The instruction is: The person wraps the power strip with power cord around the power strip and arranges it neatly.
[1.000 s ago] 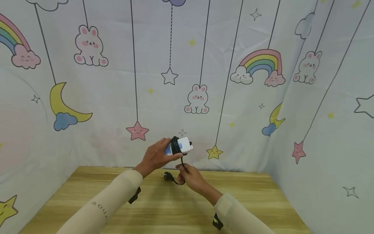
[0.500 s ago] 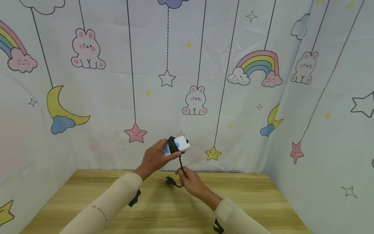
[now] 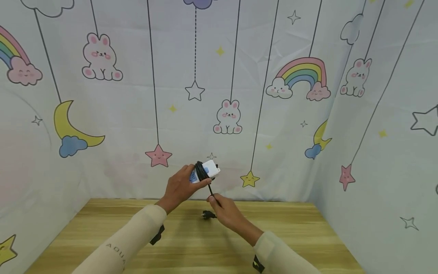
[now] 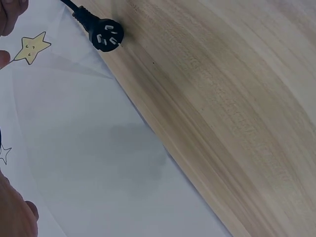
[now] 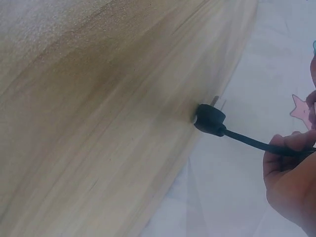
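Observation:
In the head view my left hand (image 3: 179, 187) grips a small white and blue power strip (image 3: 210, 167) above the back of the table. Several turns of black cord (image 3: 201, 171) are wound about its middle. Below and to the right, my right hand (image 3: 228, 212) pinches the cord where it runs down from the strip. The cord's free end carries a black plug (image 3: 207, 215), which hangs out to the left of the right hand. Three metal pins show on the plug (image 4: 107, 34) in the left wrist view. From the right wrist, the plug (image 5: 210, 120) sticks out past the fingers on a short length of cord.
A wood-grain table (image 3: 191, 247) lies beneath both hands. White fabric walls (image 3: 130, 114) printed with rabbits, stars and rainbows rise behind it and at both sides. Black straps (image 3: 157, 235) show under the sleeves.
My right hand has drawn slightly down and away from the strip, so more straight cord shows between the hands. The plug has shifted right and down, closer to the right hand. The left hand keeps its hold.

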`<state>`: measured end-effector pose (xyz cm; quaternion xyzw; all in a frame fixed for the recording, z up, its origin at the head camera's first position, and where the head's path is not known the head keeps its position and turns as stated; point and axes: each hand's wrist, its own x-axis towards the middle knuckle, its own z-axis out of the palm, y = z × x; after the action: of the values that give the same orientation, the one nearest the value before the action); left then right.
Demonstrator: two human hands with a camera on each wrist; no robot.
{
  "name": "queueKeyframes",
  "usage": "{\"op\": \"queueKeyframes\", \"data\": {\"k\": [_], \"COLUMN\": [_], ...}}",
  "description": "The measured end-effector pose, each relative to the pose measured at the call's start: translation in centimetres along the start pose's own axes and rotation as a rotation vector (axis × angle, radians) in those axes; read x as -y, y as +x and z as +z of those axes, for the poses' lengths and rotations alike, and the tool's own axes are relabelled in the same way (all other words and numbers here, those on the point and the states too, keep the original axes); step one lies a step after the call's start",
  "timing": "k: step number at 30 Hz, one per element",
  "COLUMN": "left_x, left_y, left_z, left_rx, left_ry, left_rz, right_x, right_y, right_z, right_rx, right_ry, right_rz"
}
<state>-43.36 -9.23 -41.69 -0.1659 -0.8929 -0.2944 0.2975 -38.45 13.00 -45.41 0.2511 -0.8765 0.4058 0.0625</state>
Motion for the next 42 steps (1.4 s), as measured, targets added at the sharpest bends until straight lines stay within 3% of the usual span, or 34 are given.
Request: {"op": "queueKeyframes", "data": {"k": [15, 25, 34, 42], "left_x": [0.5, 1.0, 1.4, 1.9], "left_y": [-0.1, -0.7, -0.3, -0.7], "left_z": [-0.4, -0.6, -0.8, -0.7], "left_rx": [-0.017, 0.025, 0.01, 0.007], "left_ry": [0.044, 0.157, 0.191, 0.306], "left_rz": [-0.032, 0.046, 0.053, 0.144], "right_x": [0.1, 0.1, -0.4, -1.1], "right_y": [-0.4, -0.9, -1.4, -1.5], "right_z": [-0.5, -0.9, -1.4, -1.7], "right_rx": [0.016, 0.012, 0.135, 0.083], "right_ry": [0.03, -0.004, 0.183, 0.04], "right_rz": [0.023, -0.028, -0.053, -0.084]}}
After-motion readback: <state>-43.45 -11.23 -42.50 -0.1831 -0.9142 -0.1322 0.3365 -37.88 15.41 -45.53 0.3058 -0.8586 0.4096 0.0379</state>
